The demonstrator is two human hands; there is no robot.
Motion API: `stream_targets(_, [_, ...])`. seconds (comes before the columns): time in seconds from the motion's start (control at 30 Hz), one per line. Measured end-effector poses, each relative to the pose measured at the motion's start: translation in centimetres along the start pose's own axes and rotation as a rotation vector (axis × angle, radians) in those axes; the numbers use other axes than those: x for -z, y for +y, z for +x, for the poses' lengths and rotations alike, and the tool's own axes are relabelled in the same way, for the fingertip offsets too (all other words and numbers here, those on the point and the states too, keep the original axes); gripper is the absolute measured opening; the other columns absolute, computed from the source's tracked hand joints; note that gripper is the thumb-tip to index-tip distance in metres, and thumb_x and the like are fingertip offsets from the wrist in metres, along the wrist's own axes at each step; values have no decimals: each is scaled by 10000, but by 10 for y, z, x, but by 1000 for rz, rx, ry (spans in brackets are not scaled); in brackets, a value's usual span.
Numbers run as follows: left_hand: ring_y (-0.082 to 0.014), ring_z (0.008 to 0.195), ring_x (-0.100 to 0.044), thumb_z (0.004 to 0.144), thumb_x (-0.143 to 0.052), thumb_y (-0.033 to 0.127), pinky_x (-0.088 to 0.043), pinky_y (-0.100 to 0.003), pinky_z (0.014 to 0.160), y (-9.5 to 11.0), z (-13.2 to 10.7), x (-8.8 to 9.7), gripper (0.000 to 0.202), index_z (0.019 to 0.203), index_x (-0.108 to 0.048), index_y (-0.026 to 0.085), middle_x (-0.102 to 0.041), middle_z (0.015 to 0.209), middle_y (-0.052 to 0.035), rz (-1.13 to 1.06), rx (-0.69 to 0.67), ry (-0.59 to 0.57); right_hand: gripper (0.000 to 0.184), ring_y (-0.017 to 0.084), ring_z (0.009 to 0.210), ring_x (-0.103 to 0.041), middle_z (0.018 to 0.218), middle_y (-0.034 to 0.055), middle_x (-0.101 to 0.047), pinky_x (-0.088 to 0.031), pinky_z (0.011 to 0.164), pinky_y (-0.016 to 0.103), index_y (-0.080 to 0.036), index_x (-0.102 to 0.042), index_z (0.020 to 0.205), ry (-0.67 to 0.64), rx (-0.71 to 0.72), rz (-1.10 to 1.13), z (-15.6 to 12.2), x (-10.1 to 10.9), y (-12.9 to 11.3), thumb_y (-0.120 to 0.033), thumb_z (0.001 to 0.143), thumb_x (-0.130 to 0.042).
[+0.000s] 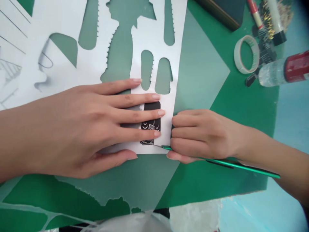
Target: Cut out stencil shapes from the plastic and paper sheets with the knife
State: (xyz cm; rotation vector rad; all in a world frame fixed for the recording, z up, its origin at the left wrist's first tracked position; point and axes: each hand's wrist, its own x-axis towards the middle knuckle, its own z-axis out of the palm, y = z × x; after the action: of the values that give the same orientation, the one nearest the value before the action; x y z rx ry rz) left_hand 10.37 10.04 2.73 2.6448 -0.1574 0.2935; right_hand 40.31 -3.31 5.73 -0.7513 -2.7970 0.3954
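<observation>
My left hand (94, 122) lies flat with fingers spread, pressing on a white paper sheet (166, 106) with several cut-out shapes. Beneath its fingertips is a small black printed figure (152, 105) with white line details, partly covered by the fingers. In my closed right hand (202, 135) is a slim green craft knife (251, 170). Its thin blade tip touches the paper at the lower right corner of the black figure. A large silhouette opening (122, 45) and several rounded slots lie in the sheet above my left hand.
A translucent sheet (198, 61) lies under the paper on the green mat (217, 180). At the upper right are a tape roll (238, 53), a bottle with a red label (272, 72), a red-capped pen (255, 13), small metal bits and a dark box-like object (222, 11).
</observation>
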Motion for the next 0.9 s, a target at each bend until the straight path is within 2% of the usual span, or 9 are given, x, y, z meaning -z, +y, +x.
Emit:
stream_targets(0.13, [-259, 1782, -447, 1224, -482, 559, -132, -451, 1564, 0, 1, -1, 491, 1615, -701, 359, -576, 1831, 84, 11, -9, 8, 400, 185, 712, -420, 768, -46, -483, -408, 710, 357, -265, -500, 878, 10, -21, 12, -1, 0, -2, -319, 1273, -535])
stream_targets(0.4, [-251, 1803, -414, 1238, -466, 530, -156, -483, 1567, -1, 0, -1, 474, 1618, -683, 348, -571, 1842, 46, 13, -15, 10, 446, 195, 678, -388, 723, -39, -486, -398, 682, 375, -258, -535, 861, 67, -59, 108, 0, -2, -4, -304, 1292, -430])
stream_targets(0.53, [-256, 1804, -416, 1247, -505, 529, -137, -489, 1569, 1, 1, 0, 466, 1631, -686, 336, -565, 1849, 37, -30, 5, 1, 537, 201, 646, -364, 676, -34, -445, -407, 666, 381, -263, -514, 798, 203, -200, 195, 2, 0, -24, -325, 1296, -322])
stream_targets(0.6, [-261, 1807, -405, 1245, -524, 514, -127, -487, 1567, 2, 1, 0, 468, 1642, -676, 319, -558, 1854, 30, -48, 13, 8, 534, 201, 651, -421, 682, -12, -510, -462, 674, 377, -257, -544, 790, 246, -298, 180, 1, -1, -39, -322, 1283, -351])
stream_targets(0.67, [-276, 1803, -414, 1240, -512, 491, -126, -487, 1566, 3, 1, 0, 484, 1655, -668, 297, -560, 1853, 12, -23, -16, 28, 477, 211, 732, -574, 770, 36, -662, -576, 755, 378, -241, -616, 823, 268, -350, 116, -1, -6, -54, -326, 1258, -440])
stream_targets(0.7, [-283, 1798, -426, 1242, -505, 465, -130, -498, 1567, 4, 1, 0, 480, 1656, -670, 287, -570, 1846, 1, 0, -39, 42, 451, 219, 801, -657, 845, 62, -737, -624, 796, 381, -236, -647, 839, 332, -310, 61, -2, -10, -61, -340, 1244, -478])
stream_targets(0.77, [-290, 1774, -474, 1252, -499, 411, -164, -531, 1560, 5, 1, 1, 447, 1624, -700, 266, -626, 1800, -25, 39, -93, 71, 452, 239, 1058, -792, 1068, 107, -848, -695, 879, 370, -230, -689, 839, 425, -277, -30, -4, -20, -71, -390, 1226, -518])
stream_targets(0.83, [-286, 1739, -529, 1261, -511, 375, -216, -544, 1544, 6, 0, 2, 406, 1572, -735, 240, -697, 1729, -40, 48, -118, 95, 500, 259, 1246, -818, 1203, 131, -883, -732, 1044, 386, -220, -735, 843, 427, -234, -119, -6, -28, -76, -436, 1231, -504])
stream_targets(0.9, [-277, 1714, -563, 1262, -532, 369, -252, -531, 1535, 8, 0, 3, 388, 1549, -740, 210, -740, 1676, -49, 47, -122, 98, 517, 270, 1346, -819, 1274, 155, -892, -705, 1202, 400, -201, -775, 859, 400, -221, -143, -6, -33, -78, -456, 1228, -516])
